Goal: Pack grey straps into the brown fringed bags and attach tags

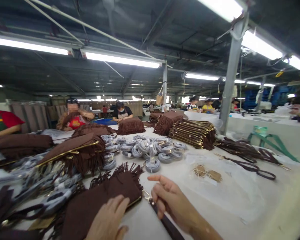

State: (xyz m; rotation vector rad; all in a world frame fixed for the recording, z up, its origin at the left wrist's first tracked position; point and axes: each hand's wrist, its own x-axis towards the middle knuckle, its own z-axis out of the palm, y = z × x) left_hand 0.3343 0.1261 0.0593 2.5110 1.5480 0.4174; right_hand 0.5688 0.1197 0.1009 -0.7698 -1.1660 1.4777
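Observation:
A dark brown fringed bag [97, 200] lies on the table in front of me, its gold zip edge facing right. My left hand [108, 216] rests flat on top of it, fingers stretched out. At the bag's right end is a gold clasp [146, 195] on a dark brown strap [166, 223]. My right hand [173, 200] has its index finger pointing left above the clasp, while its other fingers curl onto the strap. Just beyond the bag lie several coiled straps in grey wrapping [152, 165].
Fringed brown bags are stacked at left [72, 150]; a zipped pile [193, 133] stands at the back. Tags [214, 175] lie on clear plastic [230, 196] at right, near loose dark straps [250, 165]. A metal post [231, 76] rises behind. Co-workers sit across the table.

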